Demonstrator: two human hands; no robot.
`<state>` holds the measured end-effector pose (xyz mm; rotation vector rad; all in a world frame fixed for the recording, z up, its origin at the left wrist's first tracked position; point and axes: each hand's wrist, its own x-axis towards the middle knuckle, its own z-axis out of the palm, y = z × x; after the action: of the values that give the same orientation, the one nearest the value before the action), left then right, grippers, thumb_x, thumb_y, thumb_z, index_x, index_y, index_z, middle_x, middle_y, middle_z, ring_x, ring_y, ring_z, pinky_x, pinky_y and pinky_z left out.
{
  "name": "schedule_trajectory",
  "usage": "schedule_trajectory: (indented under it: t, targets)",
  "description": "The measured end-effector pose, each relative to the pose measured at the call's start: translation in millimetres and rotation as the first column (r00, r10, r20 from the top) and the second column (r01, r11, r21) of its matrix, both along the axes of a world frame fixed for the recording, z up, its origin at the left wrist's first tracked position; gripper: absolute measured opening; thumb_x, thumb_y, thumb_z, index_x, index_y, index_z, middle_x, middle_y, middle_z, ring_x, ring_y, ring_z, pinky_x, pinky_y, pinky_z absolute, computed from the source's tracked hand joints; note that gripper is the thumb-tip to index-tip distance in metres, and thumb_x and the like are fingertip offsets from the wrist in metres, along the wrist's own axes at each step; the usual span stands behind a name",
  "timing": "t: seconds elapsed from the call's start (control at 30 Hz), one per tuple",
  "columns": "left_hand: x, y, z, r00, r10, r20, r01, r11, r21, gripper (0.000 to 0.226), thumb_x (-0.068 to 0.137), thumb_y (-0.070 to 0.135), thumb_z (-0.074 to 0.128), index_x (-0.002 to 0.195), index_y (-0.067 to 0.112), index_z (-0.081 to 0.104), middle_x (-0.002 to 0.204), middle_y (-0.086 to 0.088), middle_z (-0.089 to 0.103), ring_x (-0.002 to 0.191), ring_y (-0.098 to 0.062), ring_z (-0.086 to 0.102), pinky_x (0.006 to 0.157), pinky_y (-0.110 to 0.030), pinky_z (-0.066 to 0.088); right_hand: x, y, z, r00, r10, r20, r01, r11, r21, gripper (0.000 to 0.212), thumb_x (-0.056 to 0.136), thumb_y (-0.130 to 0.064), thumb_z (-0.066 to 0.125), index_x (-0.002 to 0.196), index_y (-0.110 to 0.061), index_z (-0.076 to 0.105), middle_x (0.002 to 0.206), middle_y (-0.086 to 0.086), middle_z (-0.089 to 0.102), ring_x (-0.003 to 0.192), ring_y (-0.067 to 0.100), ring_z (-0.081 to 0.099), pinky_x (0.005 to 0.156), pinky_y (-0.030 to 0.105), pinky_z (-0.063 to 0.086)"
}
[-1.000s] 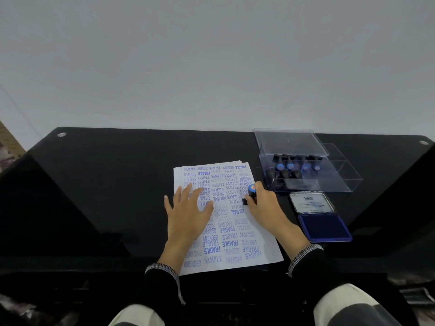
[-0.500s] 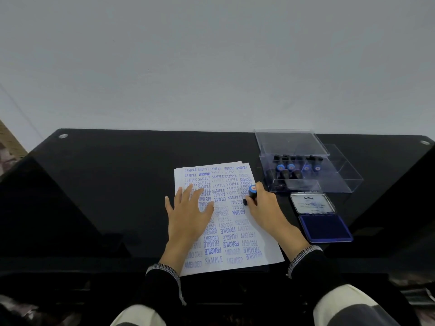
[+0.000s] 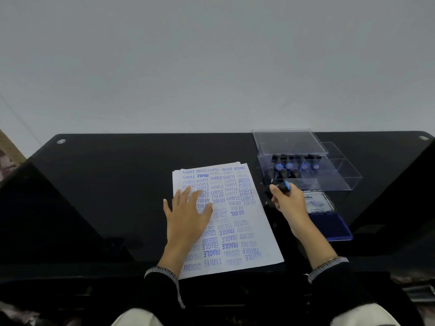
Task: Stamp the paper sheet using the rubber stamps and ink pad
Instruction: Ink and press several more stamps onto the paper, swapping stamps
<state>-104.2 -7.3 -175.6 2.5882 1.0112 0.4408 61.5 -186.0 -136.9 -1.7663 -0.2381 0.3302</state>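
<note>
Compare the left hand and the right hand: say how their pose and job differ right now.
The left hand lies flat with fingers spread, pressing on the paper sheet; the right hand is curled, gripping a rubber stamp. The left hand rests on the sheet; the right hand is off its right edge, between the clear stamp box and the ink pad. Both wear dark sleeves with patterned cuffs.

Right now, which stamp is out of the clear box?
The blue-capped stamp gripped in the right hand, lifted between the paper and the clear box. The other stamps all sit inside that box.
</note>
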Motion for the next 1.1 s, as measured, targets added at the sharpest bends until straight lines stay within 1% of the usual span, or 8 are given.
schedule_trajectory:
  t: [0.07, 0.2, 0.37, 0.47, 0.6, 0.73, 0.87, 1.1]
  targets:
    - [0, 0, 0, 1.0, 0.001, -0.003, -0.001, 1.0, 0.005, 0.057, 0.093, 0.06, 0.039, 0.144, 0.033, 0.039, 0.158, 0.005, 0.026, 0.148, -0.018, 0.01, 0.118, -0.054, 0.0, -1, -7, 0, 0.996, -0.029, -0.085, 0.036, 0.996, 0.079, 0.012, 0.093, -0.019, 0.059, 0.083, -0.013, 0.055, 0.066, 0.003, 0.055, 0.059, 0.013, 0.048, 0.059, 0.025, 0.041]
    - [1, 0, 0, 1.0, 0.006, -0.003, -0.006, 1.0, 0.003, 0.057, 0.093, 0.06, 0.04, 0.144, 0.033, 0.039, 0.158, 0.005, 0.026, 0.148, -0.018, 0.011, 0.118, -0.053, -0.001, -4, -12, 1, 0.992, -0.018, -0.121, 0.033, 0.991, 0.126, 0.01, 0.094, -0.019, 0.058, 0.086, -0.012, 0.056, 0.067, 0.003, 0.054, 0.057, 0.011, 0.047, 0.055, 0.022, 0.039]
    - [2, 0, 1, 1.0, 0.009, -0.013, -0.009, 1.0, 0.0, 0.058, 0.093, 0.06, 0.04, 0.144, 0.034, 0.038, 0.158, 0.005, 0.025, 0.148, -0.017, 0.011, 0.118, -0.053, -0.001, -7, -12, 2, 0.996, -0.018, -0.093, 0.03, 0.991, 0.129, 0.012, 0.094, -0.021, 0.058, 0.087, -0.011, 0.056, 0.066, 0.003, 0.055, 0.057, 0.012, 0.048, 0.054, 0.023, 0.04]
    - [1, 0, 1, 1.0, 0.009, -0.019, -0.009, 1.0, 0.002, 0.057, 0.093, 0.06, 0.039, 0.144, 0.034, 0.038, 0.158, 0.006, 0.025, 0.148, -0.017, 0.011, 0.118, -0.053, -0.001, -10, -16, 2, 0.999, -0.011, -0.033, 0.014, 0.995, 0.102, 0.024, 0.096, -0.031, 0.053, 0.088, -0.008, 0.055, 0.066, 0.005, 0.057, 0.057, 0.012, 0.049, 0.055, 0.024, 0.041]
    - [1, 0, 1, 1.0, 0.016, -0.019, -0.016, 1.0, -0.002, 0.057, 0.093, 0.061, 0.039, 0.144, 0.034, 0.038, 0.158, 0.006, 0.025, 0.148, -0.018, 0.011, 0.118, -0.053, -0.001, -10, -36, 4, 0.995, -0.029, 0.097, 0.028, 1.0, 0.004, 0.025, 0.098, -0.029, 0.048, 0.085, -0.008, 0.055, 0.068, 0.006, 0.059, 0.06, 0.014, 0.05, 0.063, 0.031, 0.044]
    - [2, 1, 2, 0.999, 0.017, -0.03, -0.018, 1.0, -0.003, 0.058, 0.093, 0.06, 0.038, 0.145, 0.034, 0.037, 0.158, 0.005, 0.024, 0.148, -0.017, 0.011, 0.117, -0.053, -0.002, -5, -66, 10, 0.956, -0.069, 0.284, 0.098, 0.991, -0.09, 0.017, 0.098, -0.019, 0.047, 0.084, -0.011, 0.052, 0.068, 0.009, 0.06, 0.059, 0.013, 0.053, 0.058, 0.021, 0.043]
    - [1, -1, 2, 1.0, 0.011, -0.021, -0.011, 1.0, -0.004, 0.057, 0.094, 0.06, 0.039, 0.145, 0.033, 0.038, 0.158, 0.005, 0.024, 0.148, -0.018, 0.011, 0.118, -0.053, -0.001, 2, -91, 17, 0.915, 0.056, 0.399, 0.073, 0.951, -0.302, 0.017, 0.1, -0.021, 0.042, 0.086, -0.015, 0.049, 0.068, 0.012, 0.059, 0.058, 0.019, 0.053, 0.052, 0.025, 0.039]
    - [-1, -2, 3, 1.0, -0.004, -0.014, 0.004, 1.0, -0.007, 0.057, 0.094, 0.059, 0.038, 0.145, 0.032, 0.038, 0.158, 0.003, 0.024, 0.148, -0.019, 0.011, 0.118, -0.054, -0.001, 8, -99, 14, 0.86, 0.26, 0.44, 0.022, 0.84, -0.541, 0.016, 0.099, -0.024, 0.042, 0.086, -0.017, 0.042, 0.06, 0.006, 0.051, 0.052, 0.022, 0.05, 0.048, 0.034, 0.034]
